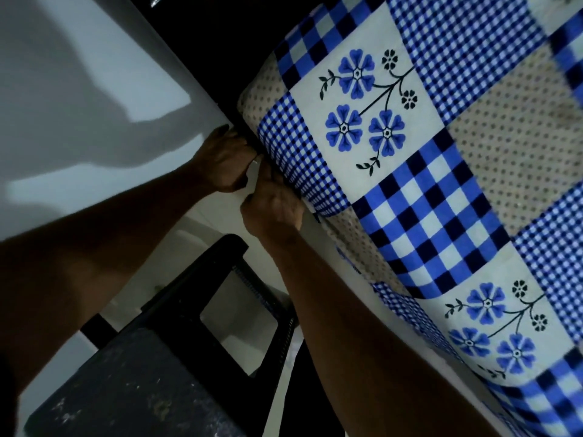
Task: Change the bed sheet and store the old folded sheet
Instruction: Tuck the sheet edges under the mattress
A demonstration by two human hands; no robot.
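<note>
A patchwork bed sheet (410,190) in blue checks, blue flowers and beige dots covers the mattress across the right half of the view. My left hand (220,162) is pressed against the mattress side near its corner, fingers hidden in the dark gap under the sheet's edge. Just below it, my right hand (271,209) is clenched at the hanging edge of the sheet, fingers curled under the cloth. Whether either hand actually grips the cloth is hidden. No folded sheet shows.
A dark plastic stool (176,351) stands on the pale tiled floor (79,105) right below my arms, close to the bed's side. Beyond the mattress corner a black surface (227,42) fills the top middle.
</note>
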